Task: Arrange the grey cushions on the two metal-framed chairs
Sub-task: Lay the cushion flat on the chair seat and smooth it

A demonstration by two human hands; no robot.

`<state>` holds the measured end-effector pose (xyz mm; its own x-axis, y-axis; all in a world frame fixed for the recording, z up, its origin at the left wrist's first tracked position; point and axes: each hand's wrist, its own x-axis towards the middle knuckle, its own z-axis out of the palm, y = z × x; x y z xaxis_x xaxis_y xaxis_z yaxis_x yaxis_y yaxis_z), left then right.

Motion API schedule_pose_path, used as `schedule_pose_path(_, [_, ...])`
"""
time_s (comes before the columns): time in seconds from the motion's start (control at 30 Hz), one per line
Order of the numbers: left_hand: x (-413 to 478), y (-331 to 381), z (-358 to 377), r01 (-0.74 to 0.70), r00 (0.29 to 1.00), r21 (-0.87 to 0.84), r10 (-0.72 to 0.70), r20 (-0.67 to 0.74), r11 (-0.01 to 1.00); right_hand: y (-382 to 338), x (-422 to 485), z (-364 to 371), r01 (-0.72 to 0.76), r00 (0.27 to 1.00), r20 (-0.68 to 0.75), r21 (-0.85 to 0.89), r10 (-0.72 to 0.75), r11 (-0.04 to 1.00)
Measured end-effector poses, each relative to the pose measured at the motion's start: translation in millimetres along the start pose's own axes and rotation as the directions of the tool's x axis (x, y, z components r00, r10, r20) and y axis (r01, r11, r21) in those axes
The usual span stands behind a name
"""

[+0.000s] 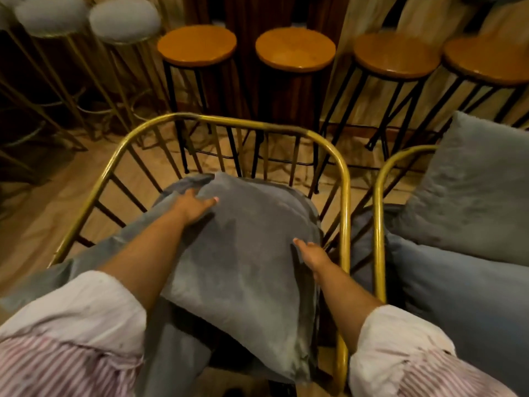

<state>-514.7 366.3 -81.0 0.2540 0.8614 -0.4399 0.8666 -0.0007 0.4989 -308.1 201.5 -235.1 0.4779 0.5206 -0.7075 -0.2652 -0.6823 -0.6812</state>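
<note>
A gold metal-framed chair stands in front of me with a grey cushion lying on its seat, on top of a lighter grey cushion that droops over the left side. My left hand presses flat on the top cushion's far left corner. My right hand grips its right edge, fingers curled around the fabric. A second gold-framed chair stands on the right, holding one grey cushion upright against its back and another flat on its seat.
Several wooden-topped bar stools on black legs line the wall behind the chairs. Grey padded stools with gold legs stand at the far left. Wooden floor shows to the left of the chair.
</note>
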Motion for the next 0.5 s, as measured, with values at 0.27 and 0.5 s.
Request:
schedule_pose_path(0.27, [56,-56,30,0.174,0.981,0.066,-0.179,0.073,0.982,30,-8,15,-0.037,0.989,-0.131,0.212,0.066,0.977])
schedule_pose_path(0.5, [67,-75,21,0.258,0.954,-0.213,-0.214,0.209,0.942,44,-2,19,-0.054,0.992,-0.1,0.257,0.082,0.965])
